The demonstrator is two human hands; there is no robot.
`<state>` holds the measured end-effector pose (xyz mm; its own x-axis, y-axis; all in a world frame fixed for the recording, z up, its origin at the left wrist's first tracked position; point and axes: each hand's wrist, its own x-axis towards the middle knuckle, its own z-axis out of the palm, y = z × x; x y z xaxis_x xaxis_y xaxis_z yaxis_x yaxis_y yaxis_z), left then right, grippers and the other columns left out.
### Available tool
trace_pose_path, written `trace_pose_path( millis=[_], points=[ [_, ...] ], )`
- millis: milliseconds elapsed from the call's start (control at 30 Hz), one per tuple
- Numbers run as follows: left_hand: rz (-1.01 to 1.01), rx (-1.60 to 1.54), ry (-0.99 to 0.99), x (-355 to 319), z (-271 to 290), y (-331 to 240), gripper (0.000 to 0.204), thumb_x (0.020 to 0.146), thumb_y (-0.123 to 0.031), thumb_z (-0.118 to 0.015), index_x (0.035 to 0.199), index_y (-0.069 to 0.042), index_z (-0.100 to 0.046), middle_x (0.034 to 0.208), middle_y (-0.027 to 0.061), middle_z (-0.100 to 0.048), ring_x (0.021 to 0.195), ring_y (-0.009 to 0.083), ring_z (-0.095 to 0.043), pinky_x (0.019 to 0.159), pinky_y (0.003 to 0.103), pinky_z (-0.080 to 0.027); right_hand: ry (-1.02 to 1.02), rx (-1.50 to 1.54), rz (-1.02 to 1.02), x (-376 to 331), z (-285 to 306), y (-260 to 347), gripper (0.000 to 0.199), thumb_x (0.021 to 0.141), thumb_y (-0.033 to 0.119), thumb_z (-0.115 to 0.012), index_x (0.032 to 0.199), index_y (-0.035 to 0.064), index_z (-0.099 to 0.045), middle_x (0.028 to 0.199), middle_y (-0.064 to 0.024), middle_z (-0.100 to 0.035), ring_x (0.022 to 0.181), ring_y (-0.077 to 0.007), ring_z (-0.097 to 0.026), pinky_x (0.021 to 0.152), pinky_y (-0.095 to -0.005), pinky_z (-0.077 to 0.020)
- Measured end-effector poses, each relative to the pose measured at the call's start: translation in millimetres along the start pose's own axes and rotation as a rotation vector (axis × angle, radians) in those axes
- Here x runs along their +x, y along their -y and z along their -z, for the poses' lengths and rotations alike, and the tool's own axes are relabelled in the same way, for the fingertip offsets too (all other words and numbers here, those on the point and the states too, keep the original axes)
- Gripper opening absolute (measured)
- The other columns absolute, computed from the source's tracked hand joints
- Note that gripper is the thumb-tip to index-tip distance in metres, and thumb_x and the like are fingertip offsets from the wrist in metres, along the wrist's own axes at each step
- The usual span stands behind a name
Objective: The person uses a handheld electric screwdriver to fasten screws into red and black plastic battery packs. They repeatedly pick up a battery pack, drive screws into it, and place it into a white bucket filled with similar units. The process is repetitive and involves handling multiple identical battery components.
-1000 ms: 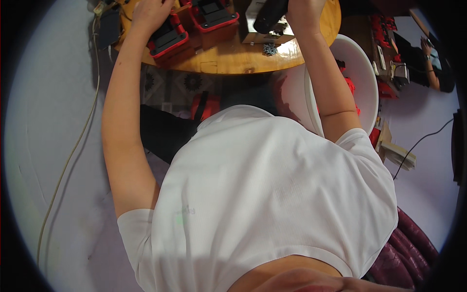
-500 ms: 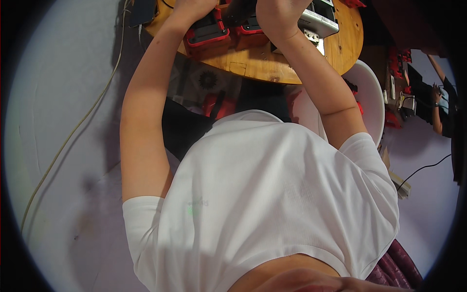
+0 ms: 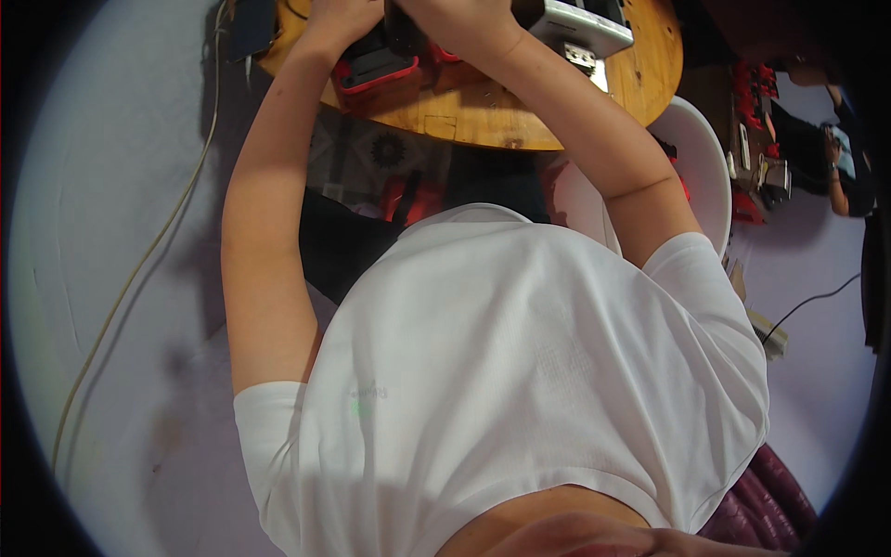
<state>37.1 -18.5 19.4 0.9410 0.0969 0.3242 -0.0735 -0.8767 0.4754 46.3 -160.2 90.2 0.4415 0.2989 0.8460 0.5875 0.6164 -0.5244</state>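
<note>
Red-edged black case (image 3: 376, 67) lies on the round wooden desk (image 3: 520, 111) under the left hand (image 3: 339, 17); both hands' fingers are cut off from view, their grip unclear. Right hand (image 3: 455, 20) works beside a grey box (image 3: 580, 23). Case looks stiff, light; best taken by its sides.

The person is wearing a plain white short-sleeved cotton T-shirt (image 3: 520, 371) — loose, softly creased, filling most of the view. A faint greenish mark (image 3: 362, 401) is showing on the cloth at the left chest. The sleeves are ending above the elbows, leaving both forearms bare — no watch or band is showing. A dark maroon textured garment (image 3: 761, 506) is showing at the lower right edge, below the shirt hem.
</note>
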Motion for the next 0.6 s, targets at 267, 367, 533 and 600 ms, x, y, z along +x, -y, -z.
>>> trace_pose_path(
  millis=[267,367,533,600],
  points=[
    [0.106,-0.052,0.118,1,4,0,0.037,0.094,-0.028,-0.048,0.124,-0.014,-0.064,0.104,0.0138,-0.068,0.099,0.0313,-0.063,0.087,0.041,-0.048,-0.133,-0.507,-0.199,-17,114,59,0.029,0.086,0.011,-0.071,0.106,0.0034,-0.052,0.078,0.0017,-0.054,0.064,-0.0051,-0.051,0.054,-0.0227,-0.0400],
    [-0.083,0.130,0.008,8,-32,58,0.039,0.098,-0.042,-0.045,0.132,-0.031,-0.059,0.115,0.0089,-0.067,0.110,0.0285,-0.061,0.093,0.039,-0.047,-0.213,-0.751,-0.079,-37,144,66,0.031,0.085,0.018,-0.074,0.101,0.0034,-0.053,0.077,-0.0005,-0.056,0.061,-0.0078,-0.054,0.053,-0.0239,-0.0427],
    [-0.086,0.122,0.009,7,-34,63,0.039,0.098,-0.043,-0.044,0.132,-0.032,-0.059,0.118,0.0081,-0.067,0.113,0.0279,-0.060,0.095,0.039,-0.046,-0.297,-0.847,-0.123,-53,143,73,0.027,0.087,0.018,-0.072,0.096,0.0039,-0.051,0.073,-0.0028,-0.057,0.058,-0.0096,-0.057,0.050,-0.0246,-0.0442],
    [-0.095,0.116,0.007,8,-34,64,0.039,0.098,-0.043,-0.044,0.133,-0.033,-0.058,0.120,0.0076,-0.066,0.115,0.0275,-0.060,0.096,0.038,-0.045,-0.335,-0.694,-0.050,-55,146,62,0.027,0.088,0.018,-0.071,0.097,0.0040,-0.050,0.072,-0.0022,-0.057,0.058,-0.0090,-0.057,0.049,-0.0245,-0.0438]
  ],
)
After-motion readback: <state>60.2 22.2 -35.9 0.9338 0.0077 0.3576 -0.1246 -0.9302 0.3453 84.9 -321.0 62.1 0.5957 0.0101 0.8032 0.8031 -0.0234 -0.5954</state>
